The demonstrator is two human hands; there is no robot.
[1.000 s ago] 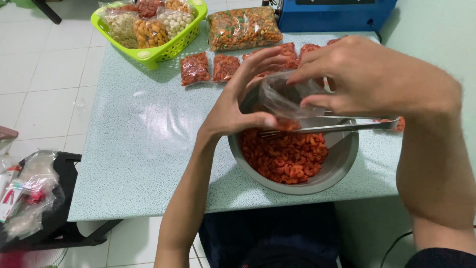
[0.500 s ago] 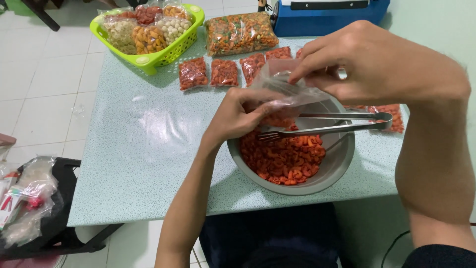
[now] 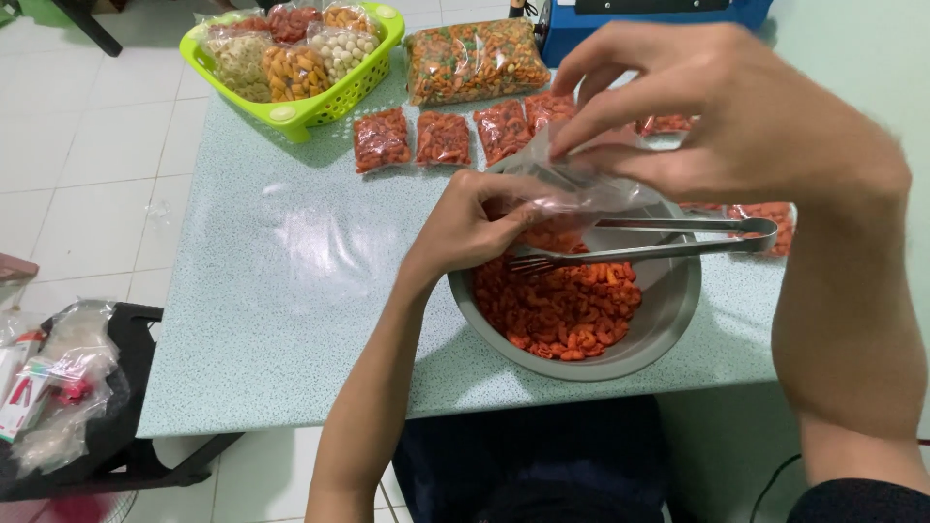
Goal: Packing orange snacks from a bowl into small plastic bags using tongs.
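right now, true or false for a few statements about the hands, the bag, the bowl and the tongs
1. Both hands hold the clear bag over the bowl. True: left hand and right hand pinch it.
2. The tongs are in the right hand. False: they rest across the bowl, untouched.
3. The bowl is empty. False: it holds orange-red snacks.
4. A green basket of packets sits at the table's far left corner. True.
5. The small filled packets are stacked in the bowl. False: they lie in a row on the table.
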